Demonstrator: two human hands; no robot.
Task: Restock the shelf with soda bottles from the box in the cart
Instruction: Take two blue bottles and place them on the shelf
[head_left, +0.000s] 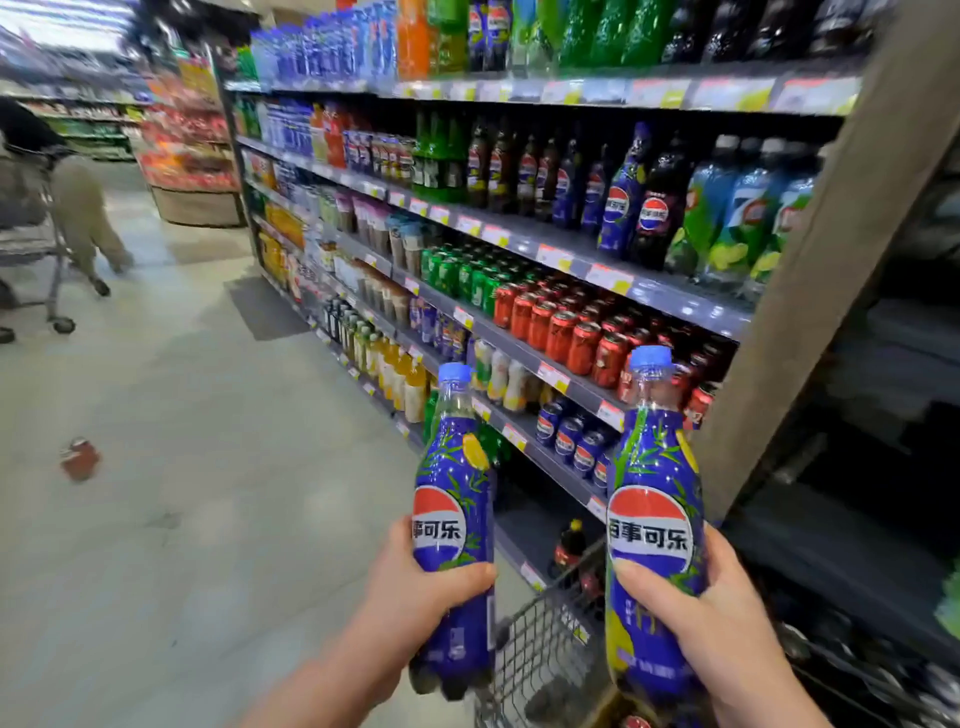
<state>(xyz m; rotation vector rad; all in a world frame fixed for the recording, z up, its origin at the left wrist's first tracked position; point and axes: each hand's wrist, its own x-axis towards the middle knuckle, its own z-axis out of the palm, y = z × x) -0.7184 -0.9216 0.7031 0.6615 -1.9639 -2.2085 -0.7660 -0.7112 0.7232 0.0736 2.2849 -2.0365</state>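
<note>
Carry step, cart to shelf. Left hand (415, 582) wraps left bottle (454, 525); right hand (711, 618) wraps right bottle (652, 551); both upright, above cart (540, 654). Next: lift to matching blue bottle (623, 192) row on shelf (566, 249), find gap.

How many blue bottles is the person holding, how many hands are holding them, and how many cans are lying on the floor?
Blue soda bottles held: 2, the left bottle and the right bottle
Hands holding them: 2, the left hand and the right hand
Cans on the floor: 1, the red can
Total: 5
</note>
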